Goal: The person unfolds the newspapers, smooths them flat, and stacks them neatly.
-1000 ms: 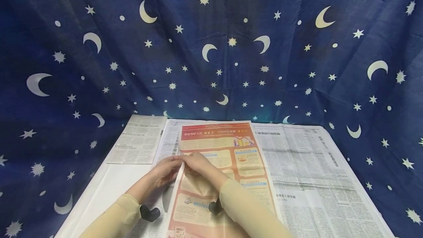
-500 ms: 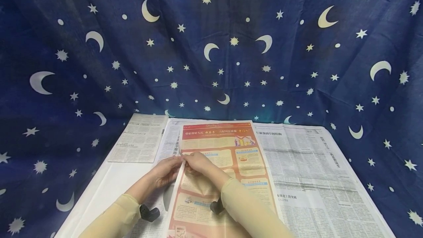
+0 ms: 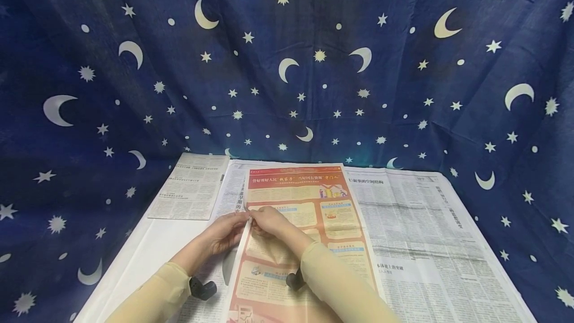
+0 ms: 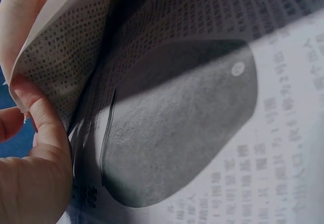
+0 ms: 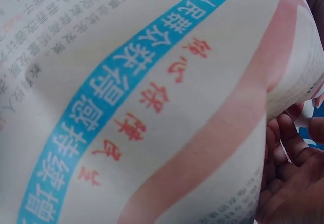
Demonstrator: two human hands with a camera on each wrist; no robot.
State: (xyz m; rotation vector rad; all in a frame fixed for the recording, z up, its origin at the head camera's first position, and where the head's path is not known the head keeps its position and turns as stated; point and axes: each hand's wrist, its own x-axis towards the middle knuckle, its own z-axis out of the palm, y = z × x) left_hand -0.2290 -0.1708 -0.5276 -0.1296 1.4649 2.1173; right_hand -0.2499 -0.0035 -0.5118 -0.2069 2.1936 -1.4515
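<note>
A newspaper page (image 3: 345,223) with red and orange print lies lengthwise before me, its left edge lifted. My left hand (image 3: 226,231) pinches that edge with its fingertips, as the left wrist view shows from beneath. From above, my right hand (image 3: 271,221) pinches the same edge, fingertips touching or nearly touching those of the left. In the right wrist view the page (image 5: 202,148) bulges up, and fingers of the left hand (image 5: 291,173) show under its edge. A grey printed shape (image 4: 177,127) appears on the sheet below.
Other newspaper sheets (image 3: 426,243) spread out on the right and underneath. A folded newspaper (image 3: 188,188) lies at the back left on the white table (image 3: 130,268). Behind hangs a dark blue curtain (image 3: 251,74) with moons and stars.
The head view has drifted slightly, so the scene sits a little further right. Both hands keep their place on the page's left edge.
</note>
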